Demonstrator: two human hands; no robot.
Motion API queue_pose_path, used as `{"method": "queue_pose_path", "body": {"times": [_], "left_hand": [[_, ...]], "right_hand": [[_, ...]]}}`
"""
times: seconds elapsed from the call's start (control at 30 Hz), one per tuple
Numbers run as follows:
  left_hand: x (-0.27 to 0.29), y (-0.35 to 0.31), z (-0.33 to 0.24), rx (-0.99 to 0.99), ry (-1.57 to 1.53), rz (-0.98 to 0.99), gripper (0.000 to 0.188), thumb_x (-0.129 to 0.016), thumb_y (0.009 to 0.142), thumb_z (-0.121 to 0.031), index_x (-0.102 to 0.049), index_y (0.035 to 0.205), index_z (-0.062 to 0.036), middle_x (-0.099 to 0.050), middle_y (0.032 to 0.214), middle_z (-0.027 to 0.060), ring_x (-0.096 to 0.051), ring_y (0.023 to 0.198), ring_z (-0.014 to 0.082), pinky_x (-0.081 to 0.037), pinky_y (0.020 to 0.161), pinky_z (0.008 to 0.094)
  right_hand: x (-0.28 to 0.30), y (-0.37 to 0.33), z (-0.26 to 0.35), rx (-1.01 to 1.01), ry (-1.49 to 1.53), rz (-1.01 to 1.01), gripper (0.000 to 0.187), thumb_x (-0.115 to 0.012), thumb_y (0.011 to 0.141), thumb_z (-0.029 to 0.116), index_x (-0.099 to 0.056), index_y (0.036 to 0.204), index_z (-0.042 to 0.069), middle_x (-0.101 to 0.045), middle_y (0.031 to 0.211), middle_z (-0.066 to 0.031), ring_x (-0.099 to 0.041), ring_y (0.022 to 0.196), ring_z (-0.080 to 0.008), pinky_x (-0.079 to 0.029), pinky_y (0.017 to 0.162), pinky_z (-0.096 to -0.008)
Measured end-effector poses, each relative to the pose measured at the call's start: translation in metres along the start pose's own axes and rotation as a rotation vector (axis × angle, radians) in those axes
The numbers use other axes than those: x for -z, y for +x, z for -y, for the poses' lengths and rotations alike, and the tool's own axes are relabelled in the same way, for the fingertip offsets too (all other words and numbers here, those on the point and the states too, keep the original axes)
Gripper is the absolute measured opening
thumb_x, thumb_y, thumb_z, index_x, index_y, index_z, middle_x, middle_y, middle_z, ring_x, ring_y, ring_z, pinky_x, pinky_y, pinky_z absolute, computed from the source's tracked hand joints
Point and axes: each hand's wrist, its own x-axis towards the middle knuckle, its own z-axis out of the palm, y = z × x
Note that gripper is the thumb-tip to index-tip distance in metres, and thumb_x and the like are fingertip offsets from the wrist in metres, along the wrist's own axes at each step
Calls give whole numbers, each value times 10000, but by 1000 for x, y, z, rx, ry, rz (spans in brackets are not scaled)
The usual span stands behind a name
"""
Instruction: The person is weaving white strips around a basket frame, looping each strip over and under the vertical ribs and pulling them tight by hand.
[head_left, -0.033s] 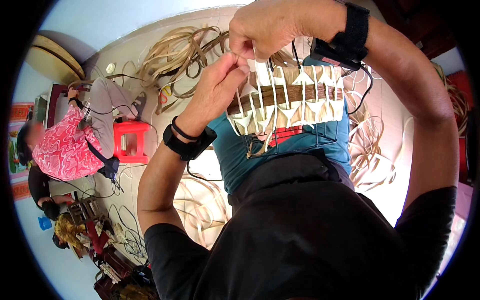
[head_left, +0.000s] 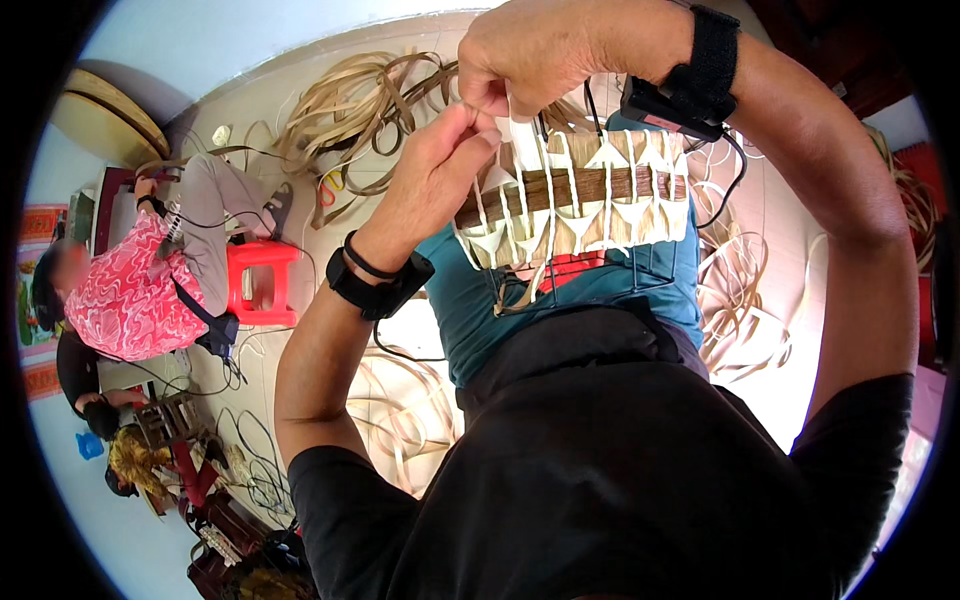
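Note:
Across my lap lies a half-woven piece on a black wire frame (head_left: 637, 272), made of pale tan strips with a dark brown strip (head_left: 625, 184) running through it. White strips (head_left: 607, 205) are wrapped and twisted over it in a row. At its far left corner, my left hand (head_left: 437, 172) is closed in a pinch, its fingertips meeting those of the other hand; what it pinches is hidden. From above comes my right hand (head_left: 540, 62), bent at the wrist, thumb and fingers closed on a white strip (head_left: 524, 145) that reaches down to the woven piece.
Loose coils of brown and tan strips (head_left: 345, 110) lie on the tiled floor beyond my hands, more on both sides. At left, a person in a red patterned shirt (head_left: 125, 300) is near a red plastic stool (head_left: 262, 283). A black cable (head_left: 738, 185) hangs from my right wrist device.

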Motion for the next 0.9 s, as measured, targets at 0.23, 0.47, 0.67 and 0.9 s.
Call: {"method": "queue_pose_path", "body": {"times": [0.23, 0.47, 0.67, 0.9], "left_hand": [[6, 3, -2, 42, -19, 53, 108, -548, 930, -117, -548, 909, -11, -573, 730, 16, -494, 658, 77, -417, 604, 238], [8, 3, 1, -26, -89, 103, 105, -583, 923, -81, -529, 980, -12, -615, 806, 19, -555, 729, 66, -453, 634, 230], [10, 1, -1, 24, -143, 130, 167, -648, 886, -96, -526, 981, -31, -614, 849, 17, -543, 725, 65, -448, 643, 223], [18, -10, -14, -128, 64, 293, 327, -799, 747, -166, -599, 989, -75, -577, 937, -2, -527, 824, 110, -441, 703, 270]], "right_hand": [[14, -9, 1, 32, -5, -151, 145, -624, 730, 61, -660, 788, -67, -626, 689, -215, -639, 657, -340, -509, 614, -406], [5, -10, 4, 22, -176, -346, 174, -596, 759, 81, -657, 755, -82, -615, 688, -242, -651, 666, -367, -513, 618, -418], [0, 0, 5, -41, -239, -366, 119, -621, 738, 64, -680, 793, -24, -656, 753, -201, -664, 715, -347, -519, 644, -428], [-8, 22, 7, -184, -360, -239, 132, -647, 740, 46, -703, 859, 50, -699, 838, -150, -681, 778, -317, -530, 677, -440]]}}
